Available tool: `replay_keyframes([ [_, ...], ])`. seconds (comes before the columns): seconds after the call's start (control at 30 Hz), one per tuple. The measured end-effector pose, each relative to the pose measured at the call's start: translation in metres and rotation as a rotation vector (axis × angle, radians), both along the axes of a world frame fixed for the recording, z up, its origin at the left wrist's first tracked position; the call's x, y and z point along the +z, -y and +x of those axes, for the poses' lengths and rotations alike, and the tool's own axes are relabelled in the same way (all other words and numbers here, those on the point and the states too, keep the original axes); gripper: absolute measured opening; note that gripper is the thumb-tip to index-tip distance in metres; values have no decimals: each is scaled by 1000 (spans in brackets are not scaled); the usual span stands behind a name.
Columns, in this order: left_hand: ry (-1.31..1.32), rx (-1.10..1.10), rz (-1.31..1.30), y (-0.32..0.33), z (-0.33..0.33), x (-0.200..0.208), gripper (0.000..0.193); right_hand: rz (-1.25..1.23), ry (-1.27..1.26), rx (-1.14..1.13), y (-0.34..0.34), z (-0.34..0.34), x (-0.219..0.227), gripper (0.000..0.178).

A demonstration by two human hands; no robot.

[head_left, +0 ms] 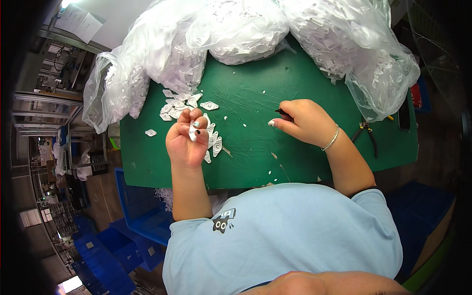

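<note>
My left hand (186, 142) is raised palm up above the green table, its fingers curled round a small white plastic piece (192, 132). Much of that piece is hidden by the fingers. My right hand (306, 122), apart from the left, is closed on a small dark pointed tool (280, 110); its kind does not show, as the fist covers most of it. Beyond and beside my left hand lie several white diamond-shaped plastic pieces (209, 105) in a loose heap. One more diamond-shaped piece (151, 132) lies alone at the left.
Clear bags full of white plastic parts (241, 44) line the table's far edge. Pliers with black handles (366, 135) and a dark phone-like slab (404, 115) lie at the right. White scraps dot the green tabletop (250, 162). Blue crates (142, 211) stand below left.
</note>
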State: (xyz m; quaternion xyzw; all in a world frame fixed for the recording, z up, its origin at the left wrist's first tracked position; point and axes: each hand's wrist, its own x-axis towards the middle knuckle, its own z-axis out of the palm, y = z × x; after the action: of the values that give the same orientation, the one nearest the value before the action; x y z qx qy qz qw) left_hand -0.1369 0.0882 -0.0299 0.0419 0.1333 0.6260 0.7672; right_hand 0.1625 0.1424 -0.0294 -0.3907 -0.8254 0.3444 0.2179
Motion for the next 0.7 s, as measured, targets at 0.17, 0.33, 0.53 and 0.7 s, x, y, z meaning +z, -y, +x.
replay_keyframes([
  [0.17, -518, 186, 20, 16, -11, -4, 26, -26, 72, 16, 0, 0, 3, 41],
  [0.33, -2320, 68, 276, 34, 10, -2, 16, -28, 76, -2, 0, 0, 2, 40],
  [0.53, -2464, -136, 247, 41, 16, -18, 19, -21, 77, 10, 0, -1, 1, 40],
  [0.7, -1622, -169, 142, 35, 29, -20, 12, -15, 51, -5, 1, -2, 1, 42],
])
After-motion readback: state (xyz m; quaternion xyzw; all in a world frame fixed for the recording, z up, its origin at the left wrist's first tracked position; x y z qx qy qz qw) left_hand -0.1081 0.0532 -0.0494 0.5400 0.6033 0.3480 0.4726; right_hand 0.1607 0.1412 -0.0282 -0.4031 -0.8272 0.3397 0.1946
